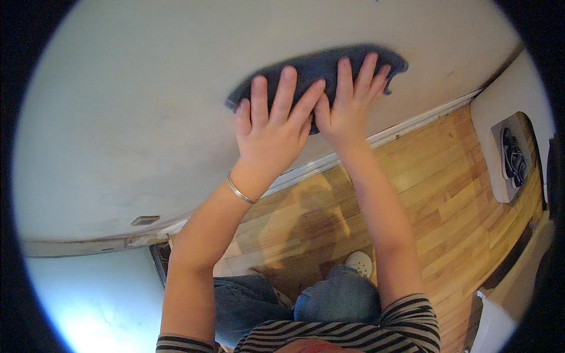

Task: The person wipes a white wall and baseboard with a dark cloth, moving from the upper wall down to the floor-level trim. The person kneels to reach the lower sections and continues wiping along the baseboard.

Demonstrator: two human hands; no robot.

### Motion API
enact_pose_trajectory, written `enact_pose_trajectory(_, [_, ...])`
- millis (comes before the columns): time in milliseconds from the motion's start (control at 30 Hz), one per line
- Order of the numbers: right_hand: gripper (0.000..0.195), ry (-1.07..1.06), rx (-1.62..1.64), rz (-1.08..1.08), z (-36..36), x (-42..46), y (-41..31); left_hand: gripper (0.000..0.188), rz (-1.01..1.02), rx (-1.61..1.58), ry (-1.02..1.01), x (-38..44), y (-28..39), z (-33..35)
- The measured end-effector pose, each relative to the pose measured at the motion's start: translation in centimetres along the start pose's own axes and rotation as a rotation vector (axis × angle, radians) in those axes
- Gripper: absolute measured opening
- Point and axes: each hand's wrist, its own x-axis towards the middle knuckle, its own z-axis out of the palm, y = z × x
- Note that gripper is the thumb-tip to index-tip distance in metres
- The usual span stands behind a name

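Observation:
A dark blue cloth (309, 66), spread wide, lies flat against a pale, smudged wall (176, 110). With fingers apart, my left hand (273, 114) presses on the cloth's left and middle part; a silver bangle circles that wrist. My right hand (353, 101), its fingers also spread, presses the right part. The thumbs are close together near the cloth's lower middle. The cloth's right end is curled, with a small loose tip hanging below it. Neither hand has its fingers closed round the cloth.
A white baseboard (397, 132) runs between the wall and the wooden floor (441, 194). Dark shoes (513, 159) rest in a recess of a pale panel at the right. A small plate (145, 220) is on the wall at lower left, near a door frame (160, 260).

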Motion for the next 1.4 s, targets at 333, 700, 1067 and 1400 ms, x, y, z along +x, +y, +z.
enact_pose_trajectory(333, [0.062,-0.633,0.089,0.303,1.6,-24.6,-3.5,0.052,0.333,-0.073,-0.686,-21.1,-1.9,6.5])
enact_pose_trajectory(700, [0.069,-0.417,0.235,0.467,2.1,-21.9,-3.4,0.05,0.329,-0.106,-0.518,-14.1,0.6,5.9])
enact_pose_trajectory(1067, [0.061,-0.056,0.239,0.956,-0.9,-12.1,9.6,0.047,0.353,-0.028,-0.19,-2.3,12.7,10.2])
enact_pose_trajectory(1400, [0.075,-0.434,0.485,1.001,1.5,-22.9,-0.9,0.048,0.405,-0.138,-0.552,-10.6,5.2,7.5])
